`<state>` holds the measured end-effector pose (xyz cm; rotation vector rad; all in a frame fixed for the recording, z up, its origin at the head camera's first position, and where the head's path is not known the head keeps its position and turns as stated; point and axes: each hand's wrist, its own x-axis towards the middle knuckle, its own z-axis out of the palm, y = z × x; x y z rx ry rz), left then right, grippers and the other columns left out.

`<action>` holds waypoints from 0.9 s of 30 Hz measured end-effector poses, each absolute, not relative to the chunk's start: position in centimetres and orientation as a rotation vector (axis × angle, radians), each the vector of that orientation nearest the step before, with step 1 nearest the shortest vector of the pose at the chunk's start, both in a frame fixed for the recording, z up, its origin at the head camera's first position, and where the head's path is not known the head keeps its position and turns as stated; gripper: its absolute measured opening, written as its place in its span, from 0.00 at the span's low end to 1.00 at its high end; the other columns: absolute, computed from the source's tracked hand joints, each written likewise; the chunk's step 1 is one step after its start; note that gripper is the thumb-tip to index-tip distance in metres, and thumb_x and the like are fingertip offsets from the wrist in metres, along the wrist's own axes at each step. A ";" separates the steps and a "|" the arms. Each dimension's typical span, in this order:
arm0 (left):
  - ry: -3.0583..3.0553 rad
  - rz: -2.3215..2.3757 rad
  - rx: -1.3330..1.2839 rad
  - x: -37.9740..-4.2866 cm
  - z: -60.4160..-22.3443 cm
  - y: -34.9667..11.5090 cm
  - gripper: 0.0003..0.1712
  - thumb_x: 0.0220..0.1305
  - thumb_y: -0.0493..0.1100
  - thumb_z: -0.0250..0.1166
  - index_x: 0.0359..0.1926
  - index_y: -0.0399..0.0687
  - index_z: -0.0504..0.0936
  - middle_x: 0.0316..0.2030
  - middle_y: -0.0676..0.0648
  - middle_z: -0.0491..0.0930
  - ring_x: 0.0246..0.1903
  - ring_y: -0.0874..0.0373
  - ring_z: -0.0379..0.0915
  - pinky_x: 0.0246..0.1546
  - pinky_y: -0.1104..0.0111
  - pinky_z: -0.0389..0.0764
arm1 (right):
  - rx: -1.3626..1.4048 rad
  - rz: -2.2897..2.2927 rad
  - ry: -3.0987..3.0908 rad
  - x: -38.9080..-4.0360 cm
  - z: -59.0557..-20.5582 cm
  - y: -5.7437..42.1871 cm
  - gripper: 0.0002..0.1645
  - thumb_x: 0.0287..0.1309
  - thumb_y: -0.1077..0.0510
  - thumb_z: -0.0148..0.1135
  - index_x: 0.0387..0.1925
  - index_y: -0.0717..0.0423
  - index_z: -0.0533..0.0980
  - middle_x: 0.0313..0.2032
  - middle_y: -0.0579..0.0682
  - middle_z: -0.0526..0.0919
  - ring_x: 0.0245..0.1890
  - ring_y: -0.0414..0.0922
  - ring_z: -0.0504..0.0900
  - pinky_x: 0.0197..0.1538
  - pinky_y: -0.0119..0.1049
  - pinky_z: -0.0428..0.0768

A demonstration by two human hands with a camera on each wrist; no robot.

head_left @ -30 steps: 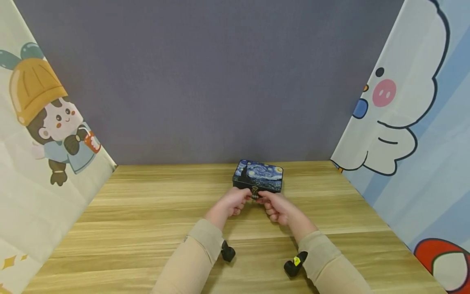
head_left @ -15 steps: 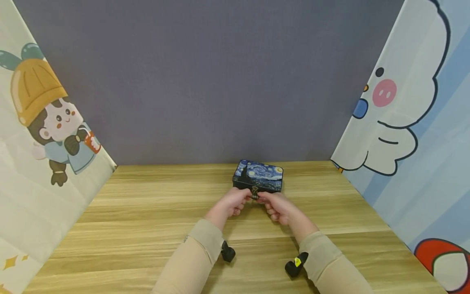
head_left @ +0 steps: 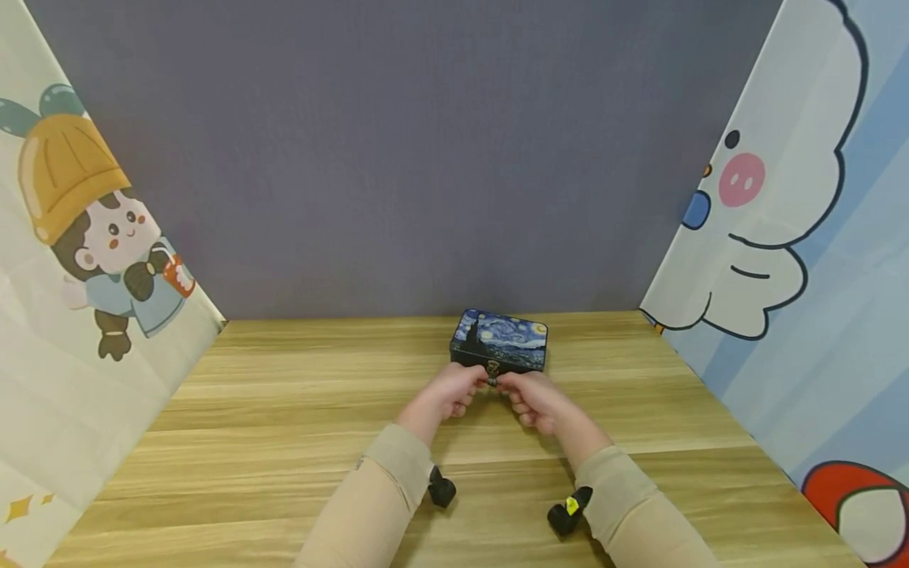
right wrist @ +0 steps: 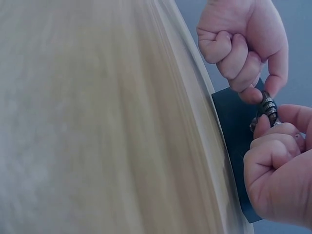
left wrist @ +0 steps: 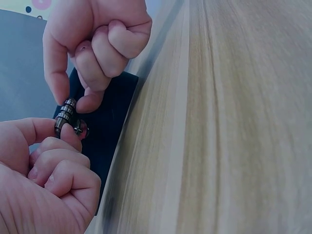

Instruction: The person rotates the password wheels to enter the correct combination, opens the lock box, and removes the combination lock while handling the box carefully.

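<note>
A small box (head_left: 500, 341) with a starry night-sky painting on its lid stands closed near the back of the table. At its front latch (head_left: 493, 366) hangs a small dark combination padlock (left wrist: 65, 113) with ridged number dials. My left hand (head_left: 453, 388) pinches one end of this padlock (right wrist: 269, 107) between thumb and forefinger, the other fingers curled in. From the opposite side my right hand (head_left: 541, 400) pinches its other end the same way, fingertips at the dials. Parts of the padlock are hidden under the fingertips.
The wood-grain table (head_left: 298, 410) stretches to a grey back panel (head_left: 426, 158). Cartoon-printed sheets flank it, a left sheet (head_left: 43, 379) and a right sheet (head_left: 781, 315). Black wrist mounts stick out under both sleeves, a left mount (head_left: 441, 488) and a right mount (head_left: 566, 517).
Both hands stay at the padlock and the box keeps its place. Only a very slight shift of the right hand and wrist shows.
</note>
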<state>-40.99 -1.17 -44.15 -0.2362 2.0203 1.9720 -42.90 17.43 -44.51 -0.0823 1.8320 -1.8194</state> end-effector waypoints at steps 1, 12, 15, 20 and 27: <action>2.021 1.972 -0.237 -41.0 -44.2 -1.2 0.11 0.61 0.44 0.60 0.32 0.38 0.77 0.14 0.56 0.57 0.12 0.64 0.47 0.12 0.72 0.51 | -0.077 -1.820 1.829 -42.9 -44.5 17.4 0.14 0.66 0.54 0.60 0.35 0.63 0.74 0.14 0.40 0.58 0.12 0.35 0.51 0.15 0.29 0.52; 2.021 1.971 -0.241 -40.8 -44.1 -1.0 0.10 0.61 0.44 0.60 0.30 0.42 0.76 0.13 0.56 0.57 0.12 0.65 0.47 0.12 0.72 0.51 | -0.052 -1.841 1.780 -42.7 -44.5 17.4 0.13 0.66 0.54 0.59 0.32 0.61 0.73 0.14 0.40 0.57 0.11 0.35 0.52 0.14 0.28 0.52; 2.021 1.971 -0.243 -40.8 -44.1 -1.0 0.10 0.61 0.45 0.60 0.30 0.42 0.76 0.13 0.56 0.57 0.12 0.65 0.47 0.12 0.72 0.51 | -0.057 -1.845 1.772 -42.7 -44.5 17.4 0.13 0.66 0.54 0.59 0.31 0.60 0.73 0.14 0.40 0.57 0.11 0.35 0.52 0.14 0.28 0.52; 2.031 1.964 -0.238 -40.8 -44.2 -1.1 0.10 0.62 0.45 0.60 0.31 0.41 0.76 0.14 0.56 0.57 0.12 0.64 0.46 0.12 0.71 0.51 | -0.058 -1.849 1.757 -42.8 -44.5 17.4 0.12 0.66 0.54 0.59 0.31 0.60 0.72 0.14 0.40 0.57 0.11 0.34 0.51 0.14 0.28 0.52; 2.038 1.965 -0.222 -40.8 -44.1 -1.2 0.11 0.62 0.45 0.60 0.32 0.39 0.77 0.14 0.56 0.56 0.12 0.64 0.47 0.13 0.71 0.51 | -0.063 -1.847 1.759 -42.9 -44.6 17.3 0.13 0.65 0.54 0.59 0.30 0.59 0.72 0.14 0.40 0.57 0.11 0.35 0.51 0.14 0.28 0.52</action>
